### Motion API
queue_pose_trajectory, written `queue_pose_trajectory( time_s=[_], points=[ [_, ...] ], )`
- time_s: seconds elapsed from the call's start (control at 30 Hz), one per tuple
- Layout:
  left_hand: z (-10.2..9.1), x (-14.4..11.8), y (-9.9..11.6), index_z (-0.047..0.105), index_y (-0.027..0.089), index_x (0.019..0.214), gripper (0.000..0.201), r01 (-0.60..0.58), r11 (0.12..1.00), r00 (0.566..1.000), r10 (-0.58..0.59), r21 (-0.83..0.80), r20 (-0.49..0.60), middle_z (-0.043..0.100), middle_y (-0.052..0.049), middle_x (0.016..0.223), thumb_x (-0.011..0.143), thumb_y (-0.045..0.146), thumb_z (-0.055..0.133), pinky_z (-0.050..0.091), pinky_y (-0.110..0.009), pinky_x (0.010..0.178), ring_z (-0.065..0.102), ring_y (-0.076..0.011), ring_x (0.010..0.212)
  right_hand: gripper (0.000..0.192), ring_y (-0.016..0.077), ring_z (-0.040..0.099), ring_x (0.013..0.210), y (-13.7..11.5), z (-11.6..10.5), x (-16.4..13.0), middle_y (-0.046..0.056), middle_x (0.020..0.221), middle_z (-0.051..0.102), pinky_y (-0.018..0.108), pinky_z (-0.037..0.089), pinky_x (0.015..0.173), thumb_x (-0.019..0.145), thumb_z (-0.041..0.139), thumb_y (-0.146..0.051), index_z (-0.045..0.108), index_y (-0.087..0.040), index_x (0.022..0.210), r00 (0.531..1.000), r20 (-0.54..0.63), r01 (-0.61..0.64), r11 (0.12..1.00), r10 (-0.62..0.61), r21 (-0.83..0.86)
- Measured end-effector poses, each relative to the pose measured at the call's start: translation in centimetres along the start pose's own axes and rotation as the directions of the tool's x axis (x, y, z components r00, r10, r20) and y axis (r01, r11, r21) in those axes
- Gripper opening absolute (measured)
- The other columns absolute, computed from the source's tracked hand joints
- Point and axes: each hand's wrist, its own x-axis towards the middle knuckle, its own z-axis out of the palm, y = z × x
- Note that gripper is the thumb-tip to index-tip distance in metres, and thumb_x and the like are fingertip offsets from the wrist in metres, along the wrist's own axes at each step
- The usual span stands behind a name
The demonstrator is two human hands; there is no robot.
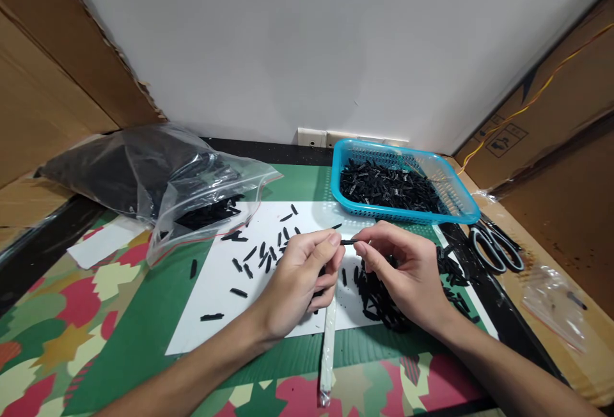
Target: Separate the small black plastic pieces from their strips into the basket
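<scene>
Between the fingertips of both hands is a small, thin black strip [347,242], held level above the white paper [192,330]. My left hand [304,263] pinches its left end, with dark bits showing among the curled fingers. Thumb and index finger of my right hand [410,267] close on the right end. Similar loose black pieces [263,254] lie scattered on the paper to the left. A denser heap of black pieces [377,302] sits under my right hand, partly hidden. A narrow white wrapped stick [327,359] extends toward me below my left hand.
A blue basket [407,215] full of black pieces stands at the back right. Left of the paper lies a large clear zip bag [158,174] of black pieces. Scissors [494,247] and a small plastic bag [554,305] are at the right. Cardboard [551,129] flanks the table.
</scene>
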Motion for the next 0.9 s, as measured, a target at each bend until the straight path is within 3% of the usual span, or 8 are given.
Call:
queue_pose_trajectory(
  time_s=[0.1, 0.2, 0.43, 0.9],
  points=[
    [0.07, 0.1, 0.01, 0.048, 0.019, 0.07, 0.046, -0.005, 1.0, 1.0, 0.005, 0.01, 0.001, 0.031, 0.01, 0.052, 0.103, 0.05, 0.058, 0.018, -0.013, 0.037, 0.021, -0.0025, 0.039, 0.01, 0.0113, 0.06, 0.06, 0.05, -0.08, 0.05, 0.001, 0.085, 0.074, 0.024, 0.049, 0.054, 0.099, 0.072, -0.029, 0.078, -0.023, 0.105, 0.999, -0.006, -0.042, 0.996, 0.043, 0.076],
    [0.12, 0.21, -0.02, 0.048, 0.019, 0.069, 0.047, 0.003, 1.0, 1.0, -0.003, 0.007, -0.009, 0.031, 0.01, 0.052, 0.104, 0.049, 0.057, 0.017, -0.014, 0.037, 0.02, -0.0025, 0.04, 0.009, 0.0098, 0.059, 0.056, 0.01, -0.31, 0.19, 0.0, 0.08, 0.073, 0.022, 0.047, 0.05, 0.099, 0.073, -0.03, 0.078, -0.023, 0.099, 0.997, 0.012, -0.079, 0.988, 0.079, 0.129],
    [0.06, 0.15, -0.25, 0.053, 0.018, 0.071, 0.046, 0.005, 1.0, 1.0, -0.005, -0.013, 0.008, 0.029, 0.01, 0.054, 0.102, 0.051, 0.06, 0.019, -0.014, 0.036, 0.02, -0.0032, 0.041, 0.006, 0.0123, 0.064, 0.067, -0.14, -0.61, 0.37, 0.001, 0.087, 0.073, 0.024, 0.053, 0.059, 0.096, 0.075, -0.025, 0.078, -0.023, 0.1, 1.0, 0.018, -0.013, 0.997, 0.012, 0.075],
    [-0.01, 0.07, -0.39, 0.05, 0.019, 0.073, 0.045, 0.023, 1.0, 1.0, -0.023, 0.007, 0.007, 0.032, 0.01, 0.053, 0.102, 0.053, 0.057, 0.016, -0.014, 0.036, 0.025, -0.0028, 0.037, 0.004, 0.0133, 0.064, 0.066, -0.22, -0.74, 0.39, 0.002, 0.087, 0.072, 0.026, 0.052, 0.056, 0.098, 0.072, -0.023, 0.076, -0.023, 0.097, 0.999, 0.016, 0.046, 0.999, -0.046, 0.01]
  ],
)
